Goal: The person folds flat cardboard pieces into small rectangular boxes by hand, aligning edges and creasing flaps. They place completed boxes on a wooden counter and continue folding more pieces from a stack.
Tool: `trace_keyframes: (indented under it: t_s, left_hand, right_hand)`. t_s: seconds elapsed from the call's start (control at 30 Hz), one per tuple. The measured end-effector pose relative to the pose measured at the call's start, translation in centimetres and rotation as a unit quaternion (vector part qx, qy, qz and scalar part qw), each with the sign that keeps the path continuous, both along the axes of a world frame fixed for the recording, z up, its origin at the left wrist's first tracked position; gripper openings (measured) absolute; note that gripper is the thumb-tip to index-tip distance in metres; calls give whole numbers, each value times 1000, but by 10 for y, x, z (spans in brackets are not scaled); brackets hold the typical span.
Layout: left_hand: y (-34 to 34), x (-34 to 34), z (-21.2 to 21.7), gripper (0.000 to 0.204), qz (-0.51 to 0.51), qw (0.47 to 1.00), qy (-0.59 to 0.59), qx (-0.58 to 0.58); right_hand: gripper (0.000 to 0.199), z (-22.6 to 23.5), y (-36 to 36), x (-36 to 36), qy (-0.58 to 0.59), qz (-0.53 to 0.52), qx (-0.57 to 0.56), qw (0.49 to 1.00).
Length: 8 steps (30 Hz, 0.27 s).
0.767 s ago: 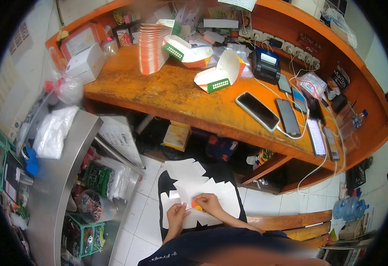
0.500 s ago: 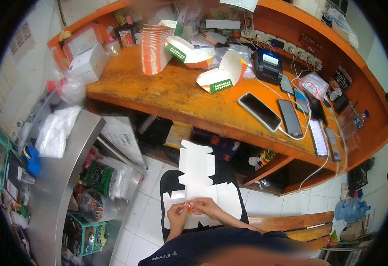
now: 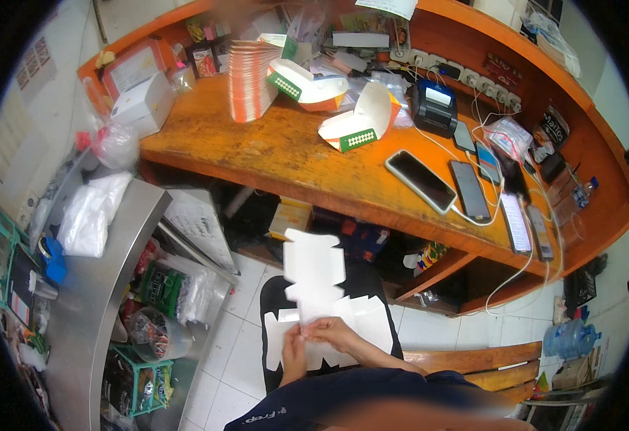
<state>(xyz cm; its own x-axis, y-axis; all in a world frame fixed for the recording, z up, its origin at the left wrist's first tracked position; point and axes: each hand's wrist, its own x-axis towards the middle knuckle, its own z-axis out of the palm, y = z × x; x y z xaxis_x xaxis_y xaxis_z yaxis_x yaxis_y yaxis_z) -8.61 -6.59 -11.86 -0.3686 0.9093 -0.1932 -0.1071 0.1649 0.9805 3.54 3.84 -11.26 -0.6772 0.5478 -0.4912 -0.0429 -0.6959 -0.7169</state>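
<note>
**Both hands on a flat white box blank**

My left hand [image 3: 294,350] and right hand [image 3: 332,332] met close in front of my body, fingers pinched on the lower middle of a white card blank [image 3: 314,287]. The left hand gripped it from below, the right from the side, and the two hands touched each other. The blank was unfolded, its tall panel rising away from my hands and its side flaps spread to either side of them. Under my hands lay a dark mat [image 3: 275,302] on the white floor tiles [image 3: 246,359].

Well beyond my hands stood the orange tabletop [image 3: 285,154]. On it, far off to the upper left of my hands, was a stack of orange-edged boxes [image 3: 248,79], with two folded, open boxes [image 3: 361,122] just beside it. Far to the upper right of my right hand lay a row of phones [image 3: 421,181] with white cables, and a small dark printer [image 3: 435,106] behind them. To the left of my left hand ran a steel counter [image 3: 106,273] carrying white plastic bags [image 3: 88,219].
</note>
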Motion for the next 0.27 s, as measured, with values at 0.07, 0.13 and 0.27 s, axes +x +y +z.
trace_keyframes:
  t_s: [0.07, 0.13, 0.27]
  left_hand:
    - [6, -10, 5, 58, 101, 976, -189, -33]
    - [7, -9, 6, 60, 130, 976, -176, -16]
    - [3, -7, 0, 65, 131, 974, -180, 37]
  right_hand:
    - [21, 9, -10, 0, 17, 116, 27, 993]
    - [20, 15, -20, -7, 17, 189, 62, 980]
    - [33, 24, -28, -23, -117, 66, 376, 917]
